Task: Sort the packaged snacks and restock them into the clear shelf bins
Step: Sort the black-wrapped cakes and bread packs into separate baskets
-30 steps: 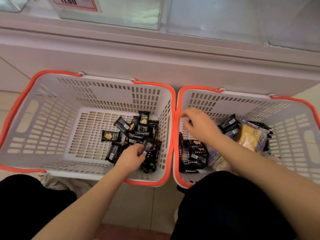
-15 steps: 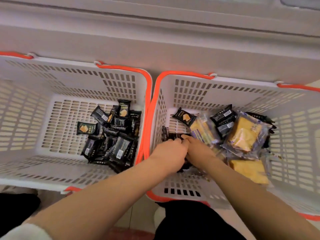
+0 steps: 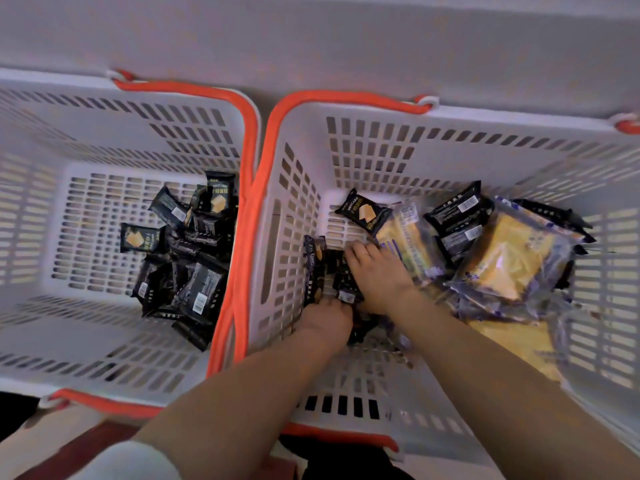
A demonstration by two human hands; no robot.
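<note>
Inside the right basket (image 3: 450,133), both hands work in its near-left corner among black packs (image 3: 320,268). Left hand (image 3: 325,318) curls its fingers round one small black pack at the pile's near edge. Right hand (image 3: 379,275), just beyond it, lies on the same pile, fingers bent over the packs; whether it grasps one I cannot tell. Right of the hands lie clear yellow packs (image 3: 509,258). Left of them, the left basket (image 3: 104,133) holds a black pile (image 3: 187,265).
</note>
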